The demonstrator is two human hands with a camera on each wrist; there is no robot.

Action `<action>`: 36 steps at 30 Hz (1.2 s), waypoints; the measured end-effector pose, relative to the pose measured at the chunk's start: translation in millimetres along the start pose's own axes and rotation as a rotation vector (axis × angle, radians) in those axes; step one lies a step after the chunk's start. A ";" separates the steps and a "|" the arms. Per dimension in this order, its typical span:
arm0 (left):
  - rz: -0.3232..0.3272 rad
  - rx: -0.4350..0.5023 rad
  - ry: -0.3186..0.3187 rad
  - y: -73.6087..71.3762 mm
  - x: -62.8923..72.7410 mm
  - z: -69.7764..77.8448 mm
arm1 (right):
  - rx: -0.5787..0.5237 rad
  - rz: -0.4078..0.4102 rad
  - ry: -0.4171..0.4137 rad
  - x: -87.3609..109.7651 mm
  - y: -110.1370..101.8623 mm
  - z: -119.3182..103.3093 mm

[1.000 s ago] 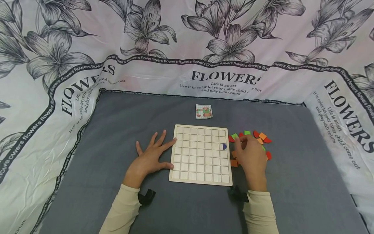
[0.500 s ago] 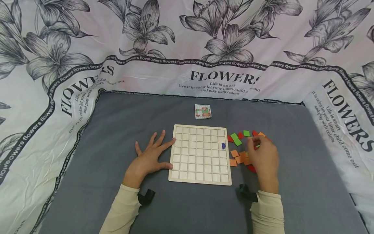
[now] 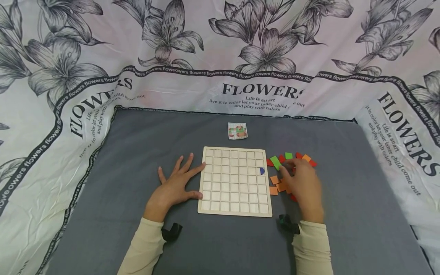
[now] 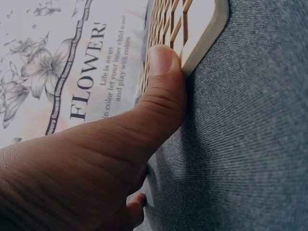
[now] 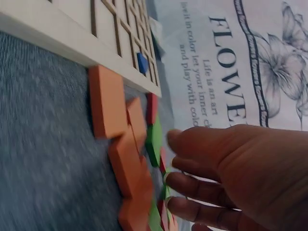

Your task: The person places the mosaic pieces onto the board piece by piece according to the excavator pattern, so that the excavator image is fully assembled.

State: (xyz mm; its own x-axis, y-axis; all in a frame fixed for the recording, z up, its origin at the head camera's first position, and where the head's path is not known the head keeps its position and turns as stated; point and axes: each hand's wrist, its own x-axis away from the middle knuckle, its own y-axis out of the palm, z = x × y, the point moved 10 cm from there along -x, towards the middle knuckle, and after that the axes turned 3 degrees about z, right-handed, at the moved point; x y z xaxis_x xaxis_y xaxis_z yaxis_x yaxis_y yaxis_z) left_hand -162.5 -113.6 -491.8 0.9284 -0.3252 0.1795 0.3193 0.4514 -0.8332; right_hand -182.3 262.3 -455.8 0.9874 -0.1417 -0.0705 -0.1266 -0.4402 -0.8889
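My left hand (image 3: 173, 189) lies spread at the left side of a wooden grid board (image 3: 233, 212), its thumb and index finger touching the edge. In the left wrist view the thumb (image 4: 163, 91) presses against the board's side. One blue piece (image 3: 262, 171) sits in a cell near the board's right side. Above a pile of colored tiles, my right hand (image 3: 304, 185) hovers with bent fingers, close to a green tile (image 3: 275, 162). The right wrist view shows thumb and fingers apart, with nothing visible between them. Orange tiles (image 5: 108, 103) lie below that hand, which hides part of the pile.
A small printed card (image 3: 237, 131) with a colored grid pattern lies behind the board. Red tiles (image 3: 270, 162) and another green tile (image 3: 288, 155) are at the pile's far side. Grey cloth (image 3: 220, 244) covers the table; a flower-printed sheet (image 3: 261, 76) borders it.
My right hand moved right over the pile, uncovering green and orange tiles, then shifted back left slightly with its thumb and fingers parting. The left hand stays at the board.
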 end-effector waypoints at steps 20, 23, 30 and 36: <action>-0.001 0.015 -0.001 -1.1 0.4 -0.2 | 0.015 -0.019 -0.022 -6.1 14.8 -12.3; -0.002 0.020 -0.001 -1.2 0.6 -0.7 | -0.018 -0.026 -0.081 -5.7 12.0 -20.1; 0.005 0.023 0.005 -3.4 0.6 -1.0 | -0.073 -0.154 -0.286 -3.5 19.0 -56.2; 0.000 0.016 0.010 -2.4 0.7 -0.2 | -0.078 -0.190 -0.469 3.8 32.5 -83.5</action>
State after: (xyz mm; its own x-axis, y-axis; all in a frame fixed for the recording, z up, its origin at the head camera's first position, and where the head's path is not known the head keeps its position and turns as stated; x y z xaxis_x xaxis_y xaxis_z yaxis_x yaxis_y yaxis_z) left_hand -162.7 -115.1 -489.8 0.9264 -0.3335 0.1746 0.3227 0.4646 -0.8246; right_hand -190.6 173.4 -447.1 0.9278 0.3524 -0.1224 0.0702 -0.4872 -0.8705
